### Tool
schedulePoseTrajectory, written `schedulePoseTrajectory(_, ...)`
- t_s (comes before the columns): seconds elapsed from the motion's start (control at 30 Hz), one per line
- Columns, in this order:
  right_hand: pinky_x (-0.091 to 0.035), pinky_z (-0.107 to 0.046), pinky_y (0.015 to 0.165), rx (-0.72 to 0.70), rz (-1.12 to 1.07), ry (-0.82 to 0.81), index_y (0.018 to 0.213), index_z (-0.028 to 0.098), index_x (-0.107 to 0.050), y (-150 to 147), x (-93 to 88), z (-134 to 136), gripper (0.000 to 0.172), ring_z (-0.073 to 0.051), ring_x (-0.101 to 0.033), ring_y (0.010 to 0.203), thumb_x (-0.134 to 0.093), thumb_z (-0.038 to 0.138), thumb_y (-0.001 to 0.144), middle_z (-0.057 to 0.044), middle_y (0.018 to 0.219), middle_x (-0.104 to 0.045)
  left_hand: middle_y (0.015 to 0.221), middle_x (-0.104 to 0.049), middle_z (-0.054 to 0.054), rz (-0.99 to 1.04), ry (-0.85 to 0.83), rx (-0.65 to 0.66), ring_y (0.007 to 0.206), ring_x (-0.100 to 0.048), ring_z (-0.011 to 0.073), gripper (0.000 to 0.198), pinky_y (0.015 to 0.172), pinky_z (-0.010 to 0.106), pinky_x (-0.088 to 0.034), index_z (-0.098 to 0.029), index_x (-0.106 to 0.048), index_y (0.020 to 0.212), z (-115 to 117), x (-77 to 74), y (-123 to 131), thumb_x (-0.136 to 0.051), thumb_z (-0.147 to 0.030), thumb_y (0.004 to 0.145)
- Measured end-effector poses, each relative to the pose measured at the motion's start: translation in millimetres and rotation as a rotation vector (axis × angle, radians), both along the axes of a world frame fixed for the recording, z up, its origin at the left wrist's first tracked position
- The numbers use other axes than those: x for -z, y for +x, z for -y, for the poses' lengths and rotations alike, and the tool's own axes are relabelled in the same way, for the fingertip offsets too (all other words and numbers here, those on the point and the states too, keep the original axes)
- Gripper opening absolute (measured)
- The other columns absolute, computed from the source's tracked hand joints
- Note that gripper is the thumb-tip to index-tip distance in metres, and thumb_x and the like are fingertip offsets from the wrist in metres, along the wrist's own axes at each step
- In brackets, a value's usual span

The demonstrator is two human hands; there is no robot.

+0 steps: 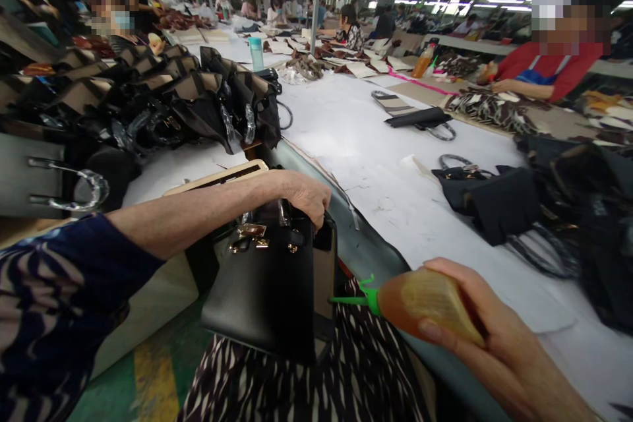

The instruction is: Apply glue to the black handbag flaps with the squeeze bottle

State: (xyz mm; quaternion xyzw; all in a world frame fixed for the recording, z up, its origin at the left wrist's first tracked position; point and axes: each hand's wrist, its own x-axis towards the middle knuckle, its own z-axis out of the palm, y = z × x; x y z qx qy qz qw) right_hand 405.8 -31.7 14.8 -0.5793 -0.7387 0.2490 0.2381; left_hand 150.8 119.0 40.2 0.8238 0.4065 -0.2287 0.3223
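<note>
A black handbag (267, 290) with gold-coloured clasps rests on my lap, its beige-lined side facing right. My left hand (301, 194) is closed on the bag's upper edge by the handle, with the fingertips partly hidden. In my right hand (479, 316) is a squeeze bottle (420, 300) of amber liquid, tipped on its side, with a green nozzle (349, 301). The nozzle tip points left at the beige side of the bag; whether it touches I cannot tell.
Many black handbags (198, 92) crowd the table at left. More bags (484, 198) lie on the white tabletop (341, 119) at right. A turquoise-lidded bottle (256, 54) stands further back. A co-worker in red (548, 72) sits across, beside patterned pieces (494, 109).
</note>
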Motion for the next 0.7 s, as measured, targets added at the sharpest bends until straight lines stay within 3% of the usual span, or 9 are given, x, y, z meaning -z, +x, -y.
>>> schedulePoseTrajectory(0.27,-0.054,-0.022,0.056,-0.023,-0.007,-0.1,0.109,0.024,-0.051,-1.5,0.5,5.8,0.043,-0.019,-0.064,0.072,-0.058,0.05,0.075,-0.003,0.091,-0.066,0.053,-0.054,-0.001,0.036,0.082,0.051,0.05,-0.046,0.0111,0.022,0.046,0.023,-0.032,-0.011,-0.068,0.071,-5.8,6.3,-4.6,-0.063,-0.029,0.06)
schedulePoseTrajectory(0.7,-0.052,-0.026,0.064,0.026,-0.031,-0.198,0.113,0.027,-0.048,7.8,9.0,11.2,0.045,-0.021,-0.061,0.081,-0.057,0.053,0.076,-0.002,0.099,-0.063,0.057,-0.057,0.001,0.016,0.295,0.08,0.051,-0.048,0.0126,0.024,0.045,0.023,-0.03,-0.013,-0.067,0.075,3.6,-11.3,2.7,-0.058,-0.03,0.06)
